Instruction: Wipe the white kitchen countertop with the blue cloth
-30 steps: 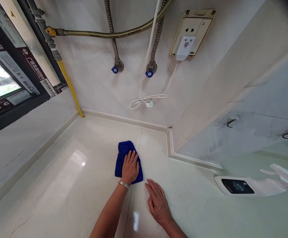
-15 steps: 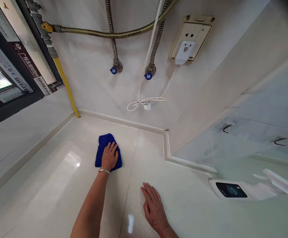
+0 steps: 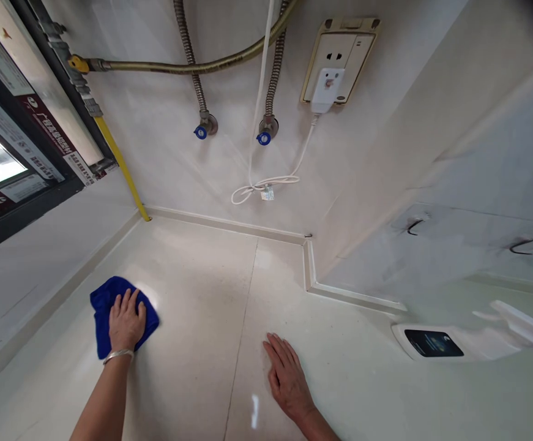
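On the glossy pale counter, my left hand lies flat on a dark blue cloth, pressing it down with the fingers spread a little. The cloth is partly crumpled and sits close to the left edge strip. A silvery bangle circles my left wrist. My right hand rests on the bare counter, right of a thin seam. Its fingers are stretched out and it holds nothing.
A raised strip borders the counter by the wall. A yellow pipe comes down at the back left corner. A bundled white cord hangs below a socket. A white device with a dark screen is at the right.
My left hand has slid left and toward me, carrying the blue cloth from mid-counter to the left side. My right hand stays in nearly the same place. The view has shifted slightly.
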`<state>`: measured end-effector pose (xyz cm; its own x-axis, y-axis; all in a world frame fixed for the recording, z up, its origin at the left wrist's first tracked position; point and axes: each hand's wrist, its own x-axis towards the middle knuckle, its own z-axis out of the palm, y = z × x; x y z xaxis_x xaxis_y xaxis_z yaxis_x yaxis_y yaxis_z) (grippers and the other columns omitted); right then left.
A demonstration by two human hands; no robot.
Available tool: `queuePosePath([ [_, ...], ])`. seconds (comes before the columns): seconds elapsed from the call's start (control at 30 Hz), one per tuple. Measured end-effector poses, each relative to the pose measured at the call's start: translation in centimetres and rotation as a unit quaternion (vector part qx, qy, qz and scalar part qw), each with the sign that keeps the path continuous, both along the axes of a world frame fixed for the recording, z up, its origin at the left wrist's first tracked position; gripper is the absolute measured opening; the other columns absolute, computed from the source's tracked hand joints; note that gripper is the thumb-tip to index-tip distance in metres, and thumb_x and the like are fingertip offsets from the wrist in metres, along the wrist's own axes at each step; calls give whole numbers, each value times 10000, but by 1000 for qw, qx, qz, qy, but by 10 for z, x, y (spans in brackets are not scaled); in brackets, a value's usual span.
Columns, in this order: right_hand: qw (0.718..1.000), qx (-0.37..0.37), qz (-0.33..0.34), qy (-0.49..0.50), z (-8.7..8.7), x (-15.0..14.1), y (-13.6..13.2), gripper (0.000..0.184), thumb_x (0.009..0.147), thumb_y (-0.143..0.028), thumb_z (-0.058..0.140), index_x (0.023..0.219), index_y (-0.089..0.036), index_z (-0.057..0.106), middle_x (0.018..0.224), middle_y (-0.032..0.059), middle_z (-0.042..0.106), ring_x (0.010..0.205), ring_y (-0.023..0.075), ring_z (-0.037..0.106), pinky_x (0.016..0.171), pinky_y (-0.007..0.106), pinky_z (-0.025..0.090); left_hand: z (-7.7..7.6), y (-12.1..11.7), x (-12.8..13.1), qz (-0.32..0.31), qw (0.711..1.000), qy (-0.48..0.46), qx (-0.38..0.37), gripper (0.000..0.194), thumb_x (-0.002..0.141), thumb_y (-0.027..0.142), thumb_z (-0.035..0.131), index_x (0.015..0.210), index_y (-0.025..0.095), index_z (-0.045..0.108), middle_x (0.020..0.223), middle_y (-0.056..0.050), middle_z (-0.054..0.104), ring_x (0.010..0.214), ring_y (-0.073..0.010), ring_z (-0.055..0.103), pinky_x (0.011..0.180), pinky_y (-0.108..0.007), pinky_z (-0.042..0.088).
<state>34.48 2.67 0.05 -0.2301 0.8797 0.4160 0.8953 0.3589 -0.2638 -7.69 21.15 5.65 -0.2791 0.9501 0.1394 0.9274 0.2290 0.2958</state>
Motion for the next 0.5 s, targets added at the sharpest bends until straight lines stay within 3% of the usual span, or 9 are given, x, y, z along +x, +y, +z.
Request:
queuePosePath([
  [0.13,1000,7,6,15,-4,0,0,708,861,-45,367,1549,-196,306,1560,83,429,1465,225,363,1147,504,461,1,-43,-13,74,997,13,1,639,961,394,205,1471,77,425,1587,-181,381,1512,-363,234,1237,-543,224],
  [0.3,997,18,26,65,-14,6,0,614,903,-80,381,1499,-225,398,1507,87,497,1402,233,458,1105,501,497,-6,-91,-2,126,992,28,9,622,970,390,211,1477,101,425,1586,-163,391,1515,-341,240,1239,-543,235],
  [0.4,993,20,26,115,-17,28,7,506,948,-147,414,1436,-266,474,1429,74,574,1319,229,542,1057,483,532,-10,-114,7,130,991,36,12,604,974,381,226,1465,111,451,1579,-146,410,1511,-327,257,1241,-528,243],
  [0.5,991,51,-20,122,-18,65,23,507,965,-183,424,1468,-251,435,1428,100,568,1318,256,539,1105,541,474,-16,-133,16,129,990,46,20,598,977,362,222,1461,98,453,1579,-146,411,1515,-323,249,1244,-522,237],
])
